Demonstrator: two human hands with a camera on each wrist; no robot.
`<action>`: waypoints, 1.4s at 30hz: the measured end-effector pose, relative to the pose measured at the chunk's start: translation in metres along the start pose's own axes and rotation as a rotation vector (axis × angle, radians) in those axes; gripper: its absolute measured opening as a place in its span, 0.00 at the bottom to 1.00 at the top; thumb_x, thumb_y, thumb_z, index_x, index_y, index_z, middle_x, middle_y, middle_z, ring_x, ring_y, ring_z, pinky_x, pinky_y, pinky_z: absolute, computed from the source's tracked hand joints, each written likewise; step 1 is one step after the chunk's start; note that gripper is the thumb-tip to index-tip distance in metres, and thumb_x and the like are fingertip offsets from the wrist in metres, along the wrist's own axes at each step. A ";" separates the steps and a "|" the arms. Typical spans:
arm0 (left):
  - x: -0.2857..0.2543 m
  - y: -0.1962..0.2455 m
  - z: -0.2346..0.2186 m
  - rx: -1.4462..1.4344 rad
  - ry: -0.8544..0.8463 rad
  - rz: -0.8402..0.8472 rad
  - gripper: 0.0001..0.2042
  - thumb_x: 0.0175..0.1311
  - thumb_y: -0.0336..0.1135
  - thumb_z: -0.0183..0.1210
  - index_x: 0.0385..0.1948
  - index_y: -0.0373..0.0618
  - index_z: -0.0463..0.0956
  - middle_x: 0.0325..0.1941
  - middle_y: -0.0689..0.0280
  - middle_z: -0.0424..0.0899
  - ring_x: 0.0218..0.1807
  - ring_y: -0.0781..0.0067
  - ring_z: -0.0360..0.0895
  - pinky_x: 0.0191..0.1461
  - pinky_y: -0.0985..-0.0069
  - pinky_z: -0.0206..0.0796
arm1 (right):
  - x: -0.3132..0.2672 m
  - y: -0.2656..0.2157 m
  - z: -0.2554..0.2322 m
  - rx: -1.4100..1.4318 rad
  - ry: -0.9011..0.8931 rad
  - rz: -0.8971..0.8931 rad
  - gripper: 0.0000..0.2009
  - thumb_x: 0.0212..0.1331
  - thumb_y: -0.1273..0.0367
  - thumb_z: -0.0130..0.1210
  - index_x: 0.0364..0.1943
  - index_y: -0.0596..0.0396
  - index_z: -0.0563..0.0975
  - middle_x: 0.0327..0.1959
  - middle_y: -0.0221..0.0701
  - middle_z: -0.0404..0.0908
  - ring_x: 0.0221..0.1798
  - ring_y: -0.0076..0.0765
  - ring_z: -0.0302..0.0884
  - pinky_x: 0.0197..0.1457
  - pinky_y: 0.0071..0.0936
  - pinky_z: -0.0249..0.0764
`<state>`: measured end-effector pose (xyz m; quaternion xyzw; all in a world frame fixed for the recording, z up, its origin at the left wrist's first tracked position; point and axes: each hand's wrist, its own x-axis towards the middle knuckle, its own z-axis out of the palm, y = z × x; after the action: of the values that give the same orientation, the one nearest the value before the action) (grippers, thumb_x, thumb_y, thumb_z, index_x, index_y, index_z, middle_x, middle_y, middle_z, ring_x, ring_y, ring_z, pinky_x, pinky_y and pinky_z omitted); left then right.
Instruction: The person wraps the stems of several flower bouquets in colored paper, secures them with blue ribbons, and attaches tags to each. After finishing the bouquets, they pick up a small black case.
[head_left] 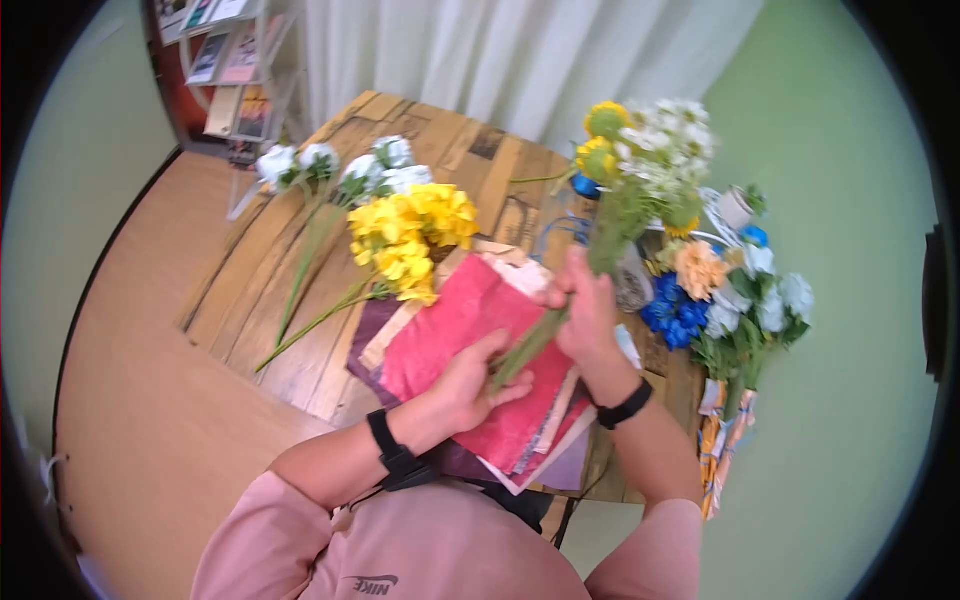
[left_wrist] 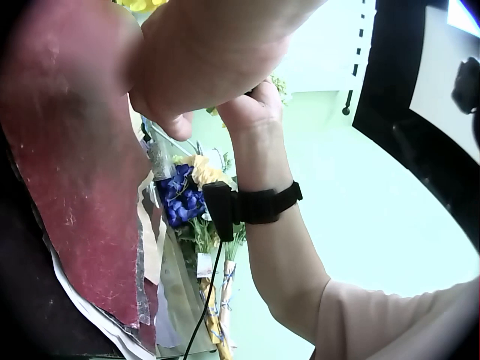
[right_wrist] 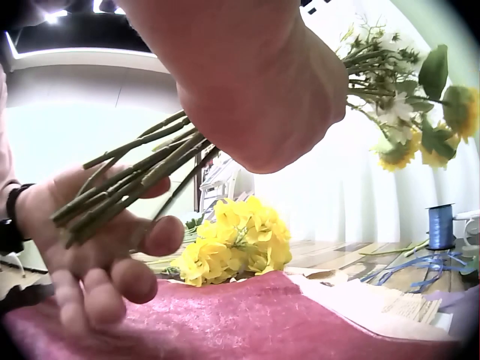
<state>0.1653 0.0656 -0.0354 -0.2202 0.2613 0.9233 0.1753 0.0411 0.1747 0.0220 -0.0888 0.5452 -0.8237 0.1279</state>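
Above a stack of wrapping paper, my right hand (head_left: pixel 588 312) grips the green stems (head_left: pixel 528 350) of a mixed bunch. White daisy-like flowers (head_left: pixel 665 150) and several yellow blooms (right_wrist: pixel 459 112) fan out beyond that hand. At the lower end of the stems is my left hand (right_wrist: pixel 97 247), palm turned up and fingers loosely bent. The cut ends cross in front of its palm in the right wrist view. Red paper (head_left: pixel 435 335) tops the stack under both hands. A cluster of yellow flowers (head_left: pixel 410 235) lies at the stack's far left edge.
White roses (head_left: pixel 375 170) with long stems lie on the wooden table (head_left: pixel 250 290) at the left. To the right are blue flowers (head_left: pixel 676 312), a peach carnation (head_left: pixel 700 268) and wrapped bouquets (head_left: pixel 735 430). A blue ribbon spool (right_wrist: pixel 441 227) stands at the back.
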 end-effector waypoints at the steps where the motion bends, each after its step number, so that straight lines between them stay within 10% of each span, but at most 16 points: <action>1: -0.001 0.006 -0.003 0.110 -0.084 -0.088 0.17 0.71 0.47 0.50 0.50 0.45 0.74 0.49 0.63 0.77 0.52 0.66 0.74 0.64 0.62 0.63 | -0.002 -0.006 0.003 0.029 -0.017 0.047 0.13 0.69 0.62 0.51 0.27 0.48 0.67 0.15 0.21 0.61 0.16 0.21 0.62 0.25 0.29 0.71; 4: 0.005 0.021 -0.005 0.592 -0.070 0.247 0.20 0.71 0.49 0.49 0.51 0.41 0.74 0.53 0.61 0.76 0.58 0.70 0.71 0.67 0.65 0.56 | -0.012 -0.022 0.001 0.050 -0.077 0.127 0.13 0.70 0.60 0.50 0.29 0.49 0.68 0.13 0.18 0.57 0.13 0.19 0.58 0.23 0.28 0.68; 14: 0.041 0.092 0.071 0.419 -0.266 0.501 0.19 0.71 0.50 0.51 0.47 0.41 0.74 0.44 0.65 0.80 0.42 0.75 0.77 0.47 0.73 0.71 | -0.056 -0.001 -0.003 0.051 -0.329 0.404 0.13 0.71 0.55 0.48 0.39 0.49 0.72 0.13 0.18 0.60 0.11 0.19 0.60 0.23 0.29 0.69; 21: 0.050 0.078 0.050 0.635 -0.222 0.421 0.10 0.68 0.40 0.53 0.35 0.43 0.73 0.34 0.69 0.76 0.33 0.79 0.72 0.38 0.78 0.66 | -0.055 0.007 -0.019 -0.017 -0.254 0.342 0.13 0.70 0.57 0.50 0.45 0.51 0.68 0.17 0.27 0.69 0.13 0.26 0.66 0.23 0.30 0.72; 37: 0.045 0.070 0.052 0.660 -0.310 0.473 0.11 0.73 0.40 0.51 0.46 0.42 0.71 0.37 0.69 0.77 0.40 0.81 0.72 0.43 0.78 0.67 | -0.048 0.005 -0.030 -0.070 -0.332 0.362 0.19 0.72 0.55 0.43 0.54 0.55 0.66 0.34 0.41 0.81 0.31 0.39 0.85 0.34 0.33 0.84; 42: 0.034 0.069 0.059 0.599 -0.376 0.393 0.11 0.73 0.40 0.48 0.48 0.46 0.64 0.31 0.67 0.75 0.22 0.76 0.73 0.21 0.75 0.68 | -0.047 0.011 -0.022 -0.068 -0.219 0.202 0.17 0.73 0.57 0.44 0.51 0.57 0.68 0.37 0.35 0.79 0.34 0.35 0.83 0.36 0.31 0.83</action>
<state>0.0877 0.0499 0.0207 0.0673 0.5193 0.8464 0.0966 0.0811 0.2044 0.0026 -0.1270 0.5617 -0.7730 0.2660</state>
